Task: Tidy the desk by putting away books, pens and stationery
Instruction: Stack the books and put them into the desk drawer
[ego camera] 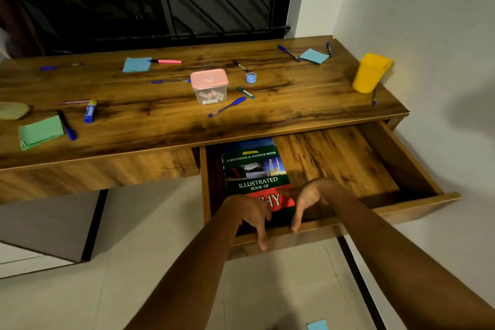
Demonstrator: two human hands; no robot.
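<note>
Here, a green and red book [257,177] titled "Illustrated Book of Why" lies flat in the left part of an open wooden drawer [417,169], on top of a blue book [241,143] whose far edge shows beneath it. Both hands hover over the book's near end. The left hand [250,215] has a released grip, its fingers hanging down over the drawer's front rim and holding nothing. The right hand [308,201] is likewise released, fingers drooping just beside the book's right edge; whether they touch the cover cannot be told. The rest of the drawer, to the right, shows bare wood.

Above the drawer, the desk [308,104] carries scattered stationery. Near the middle stands a clear box with a pink lid [209,86], with a blue pen [227,106] in front of it and a small blue pot [251,77] to its right. A yellow cup [369,72] stands at the right end. Blue sticky notes [137,64] lie at the back beside a pink marker [166,61]. At the left edge sit a green note pad [40,132], a blue glue stick [90,111] and a red pen [71,102]. Another blue note [317,325] lies on the floor.
</note>
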